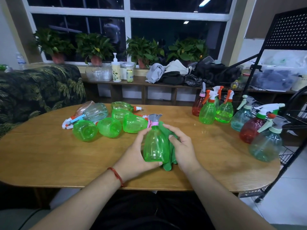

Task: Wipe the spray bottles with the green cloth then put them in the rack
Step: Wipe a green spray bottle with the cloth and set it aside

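The big wooden table (49,155) fills most of the view, and the black wire rack (289,154) stands at its right end. A pile of spray bottles (109,127) lies on its side at the left, likely waiting to be wiped. More bottles (207,113) stand up at the right, near the rack. The green spray bottle (154,145) is upright in the middle, above the table. The left hand (134,156) wraps around its lower part. The right hand (182,146) grips the green cloth (167,165) and presses it on the bottle's side. This looks like the wiping step. Next, the bottle needs turning so the cloth reaches all sides, then a trip to the rack. The held bottle shows no label. The pump bottle (116,70) has a flower picture, and the can (129,75) has writing too small to read.
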### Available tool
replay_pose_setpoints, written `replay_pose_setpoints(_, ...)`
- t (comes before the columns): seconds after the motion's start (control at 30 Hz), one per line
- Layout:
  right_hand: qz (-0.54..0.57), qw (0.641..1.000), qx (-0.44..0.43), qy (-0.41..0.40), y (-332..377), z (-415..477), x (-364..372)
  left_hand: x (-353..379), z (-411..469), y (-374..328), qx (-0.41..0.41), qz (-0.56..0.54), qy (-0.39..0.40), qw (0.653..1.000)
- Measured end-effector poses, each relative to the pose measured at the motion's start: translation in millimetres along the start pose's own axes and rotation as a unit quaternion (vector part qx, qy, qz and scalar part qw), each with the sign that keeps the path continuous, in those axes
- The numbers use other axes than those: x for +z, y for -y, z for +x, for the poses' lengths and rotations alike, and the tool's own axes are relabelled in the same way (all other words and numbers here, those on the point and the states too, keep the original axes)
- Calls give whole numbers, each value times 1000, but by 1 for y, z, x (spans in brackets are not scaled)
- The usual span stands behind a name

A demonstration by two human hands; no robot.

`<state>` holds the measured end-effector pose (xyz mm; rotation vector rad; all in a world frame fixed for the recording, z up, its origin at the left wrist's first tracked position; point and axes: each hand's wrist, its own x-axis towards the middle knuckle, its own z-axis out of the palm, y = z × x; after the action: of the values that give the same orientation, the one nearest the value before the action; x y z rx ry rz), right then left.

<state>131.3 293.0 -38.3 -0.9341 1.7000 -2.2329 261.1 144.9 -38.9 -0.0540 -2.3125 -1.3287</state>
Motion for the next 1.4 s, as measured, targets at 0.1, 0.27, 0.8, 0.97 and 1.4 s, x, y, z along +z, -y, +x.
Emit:
replay_pose_setpoints(0.1, -38, 998, -41, 16, -2, -1, 2, 1, 1, 2, 9, 9, -28, 1000)
replay_pose_setpoints(0.27, -141, 980, -134, 44, -2, -9, 4, -2, 5, 10, -5, 17, -117, 993)
replay_pose_setpoints(0.8, -228, 947, -225, 23, -1, -14, 6, -2, 3, 5, 54, 109, -91, 988)
replay_pose_setpoints(0.97, -53, 997, -55, 4, 6, -9, 4, -3, -2, -2, 54, 69, -24, 996)
replay_pose_setpoints(1.4, -38, 998, -45, 1, 6, -8, 2, -2, -1, 5, 30, 77, -19, 996)
